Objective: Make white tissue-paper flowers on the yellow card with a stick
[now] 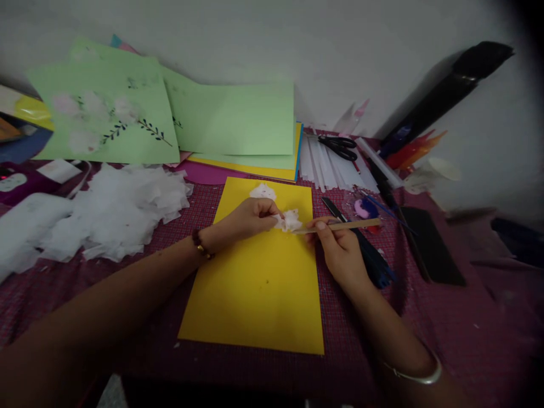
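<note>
My left hand pinches a small crumpled white tissue flower above the upper part of a yellow sheet. In my right hand is a thin flat wooden stick, held between thumb and fingers. The stick's left end meets the flower's lower edge; whether it presses on it I cannot tell. Another white tissue flower lies on the yellow sheet, just behind my left hand.
White tissue pieces heap up at the left. A green sheet with flowers leans at the back. Black scissors lie on white strips. A cutter knife and a plastic dish of paint lie right of my right hand.
</note>
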{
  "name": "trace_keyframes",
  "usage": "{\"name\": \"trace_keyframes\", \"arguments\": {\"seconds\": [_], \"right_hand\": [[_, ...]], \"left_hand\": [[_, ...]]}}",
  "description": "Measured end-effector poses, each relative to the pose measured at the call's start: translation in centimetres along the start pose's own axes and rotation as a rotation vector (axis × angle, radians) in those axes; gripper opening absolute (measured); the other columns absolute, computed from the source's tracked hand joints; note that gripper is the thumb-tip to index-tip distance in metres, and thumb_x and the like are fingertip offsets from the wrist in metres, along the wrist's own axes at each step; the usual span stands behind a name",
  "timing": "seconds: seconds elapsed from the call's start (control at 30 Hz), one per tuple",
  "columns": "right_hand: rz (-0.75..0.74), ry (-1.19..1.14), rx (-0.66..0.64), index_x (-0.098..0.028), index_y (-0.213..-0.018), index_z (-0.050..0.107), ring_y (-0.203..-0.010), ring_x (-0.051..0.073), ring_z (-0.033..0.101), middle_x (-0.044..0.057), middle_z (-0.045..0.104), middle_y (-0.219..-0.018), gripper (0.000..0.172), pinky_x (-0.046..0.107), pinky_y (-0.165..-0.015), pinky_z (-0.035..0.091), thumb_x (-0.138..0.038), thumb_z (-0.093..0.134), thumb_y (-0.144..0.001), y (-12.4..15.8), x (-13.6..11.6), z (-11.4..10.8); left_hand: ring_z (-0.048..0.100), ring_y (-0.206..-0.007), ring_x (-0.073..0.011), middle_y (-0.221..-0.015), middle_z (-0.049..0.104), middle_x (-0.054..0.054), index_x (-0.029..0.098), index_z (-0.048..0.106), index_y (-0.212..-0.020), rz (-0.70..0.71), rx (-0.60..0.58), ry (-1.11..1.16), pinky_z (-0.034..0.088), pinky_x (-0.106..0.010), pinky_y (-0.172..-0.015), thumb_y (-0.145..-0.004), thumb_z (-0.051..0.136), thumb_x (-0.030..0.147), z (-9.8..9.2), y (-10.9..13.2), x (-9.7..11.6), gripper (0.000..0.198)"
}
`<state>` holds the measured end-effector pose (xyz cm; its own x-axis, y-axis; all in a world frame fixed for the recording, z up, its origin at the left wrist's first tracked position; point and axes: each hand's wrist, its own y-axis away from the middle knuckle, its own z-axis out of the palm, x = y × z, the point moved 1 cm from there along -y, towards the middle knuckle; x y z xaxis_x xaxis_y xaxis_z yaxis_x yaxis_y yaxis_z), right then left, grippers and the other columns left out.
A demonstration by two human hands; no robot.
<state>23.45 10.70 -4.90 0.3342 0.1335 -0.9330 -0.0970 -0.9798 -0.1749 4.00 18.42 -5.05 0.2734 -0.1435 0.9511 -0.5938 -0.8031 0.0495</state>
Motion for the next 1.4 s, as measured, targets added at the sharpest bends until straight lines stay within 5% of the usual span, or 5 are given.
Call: {"name": "trace_keyframes", "arguments": {"seconds": [0.27,0.43,0.77,1.13,1.4], "right_hand": [[-0.074,0.055,0.006,-0.018,-0.072,0.065,-0.067,0.015,0.062,0.005,0.068,-0.081,0.031,0.028,-0.059,0.049,-0.038,0.052,-0.091,-0.6,-0.1,0.8],[-0.042,0.019,0.008,-0.02,-0.073,0.065,-0.064,0.014,0.062,0.005,0.068,-0.083,0.03,0.027,-0.057,0.049,-0.04,0.052,-0.091,-0.7,0.0,0.8],[0.061,-0.297,0.165,-0.022,-0.085,0.062,-0.062,0.016,0.06,0.001,0.063,-0.072,0.02,0.03,-0.058,0.048,-0.038,0.052,-0.092,0.4,0.4,0.2],[-0.093,0.168,0.014,-0.02,-0.074,0.06,-0.071,0.017,0.063,0.006,0.066,-0.082,0.032,0.031,-0.064,0.049,-0.038,0.044,-0.095,0.6,-0.5,0.7],[-0.295,0.381,-0.101,-0.021,-0.098,0.062,-0.087,0.019,0.063,0.006,0.067,-0.093,0.019,0.034,-0.077,0.05,-0.026,0.043,-0.096,1.2,0.0,0.7]], "left_hand": [[0.046,-0.061,-0.0072,-0.066,0.054,0.002,0.014,0.056,-0.068,0.103,0.151,-0.114,0.036,-0.02,-0.056,-0.073,0.054,0.018,0.2,0.1,0.8,0.006],[0.045,-0.056,-0.0061,-0.063,0.053,0.005,0.015,0.056,-0.081,0.139,-0.004,-0.149,0.035,-0.018,-0.052,-0.071,0.053,0.011,1.3,-0.6,0.5,0.011],[0.047,-0.059,-0.0076,-0.066,0.051,0.004,0.016,0.051,-0.087,0.178,0.032,-0.182,0.035,-0.019,-0.053,-0.067,0.055,0.009,1.8,-1.5,-1.1,0.022],[0.048,-0.065,-0.0086,-0.074,0.053,0.001,0.014,0.056,-0.093,0.124,0.029,-0.154,0.039,-0.021,-0.058,-0.067,0.055,0.012,1.1,-0.9,0.3,0.026],[0.048,-0.065,-0.0074,-0.073,0.054,0.002,0.013,0.056,-0.082,-0.003,0.154,0.101,0.041,-0.021,-0.061,-0.073,0.055,0.014,0.5,-0.8,0.4,0.009]]}}
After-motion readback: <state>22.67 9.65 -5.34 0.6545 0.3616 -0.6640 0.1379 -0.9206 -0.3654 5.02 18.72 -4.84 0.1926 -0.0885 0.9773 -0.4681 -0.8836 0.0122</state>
